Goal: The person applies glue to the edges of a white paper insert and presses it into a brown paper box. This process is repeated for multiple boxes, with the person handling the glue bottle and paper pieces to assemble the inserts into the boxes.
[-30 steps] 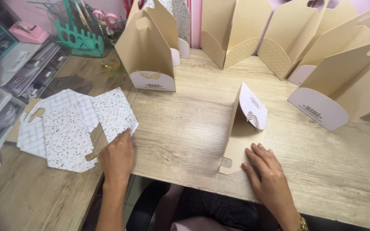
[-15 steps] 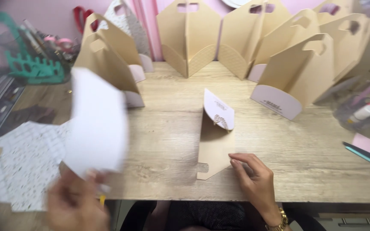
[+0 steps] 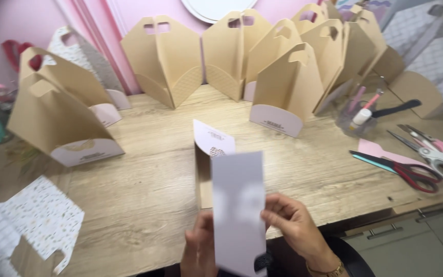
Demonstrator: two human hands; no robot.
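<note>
Both my hands hold one white card sheet upright over the near edge of the wooden table. My left hand grips its lower left side and my right hand pinches its right edge. Just behind the sheet a partly folded kraft piece with a white flap lies on the table. The sheet is blurred and hides the lower part of that piece.
Several folded kraft paper carriers stand along the back and left of the table. Speckled flat cut-outs lie at the near left. Scissors and a clear tool pot sit at the right, above drawers.
My left hand lifted a white sheet from the speckled stack at the left and carried it to the middle. My right hand left the kraft piece and took hold of the sheet too.
</note>
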